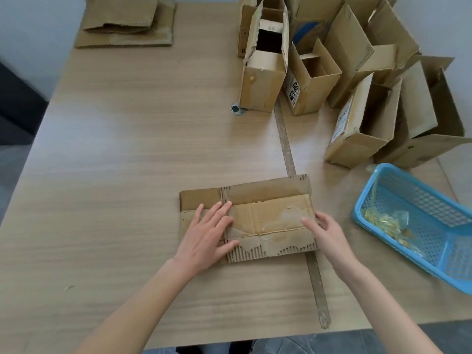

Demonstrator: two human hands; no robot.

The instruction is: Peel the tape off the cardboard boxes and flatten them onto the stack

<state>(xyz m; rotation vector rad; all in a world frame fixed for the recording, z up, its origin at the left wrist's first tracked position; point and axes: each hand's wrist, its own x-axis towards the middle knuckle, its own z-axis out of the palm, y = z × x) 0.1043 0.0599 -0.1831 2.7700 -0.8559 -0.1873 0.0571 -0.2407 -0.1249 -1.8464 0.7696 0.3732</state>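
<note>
Head view: a flattened box lies on the wooden counter, near its front edge and a little right of centre, over a dark strip that runs from the standing boxes toward the front edge. The left hand lies palm down on the box's left part, its fingers straight and spread, pressing the cardboard flat and holding nothing. The right hand is at the box's right edge, with its fingers loosely bent and the fingertips touching the top face near that edge; whether the thumb grips under the edge cannot be told. The box's near edge shows torn, bare corrugation.

A stack of flattened cardboard sits at the far left corner of the counter, well apart from the hands. Open boxes stand in a cluster at the far right, flaps up. A blue basket sits at the right, just beside the flattened box, with crumpled tape lying in it. A small metal ring lies by the nearest standing box.
</note>
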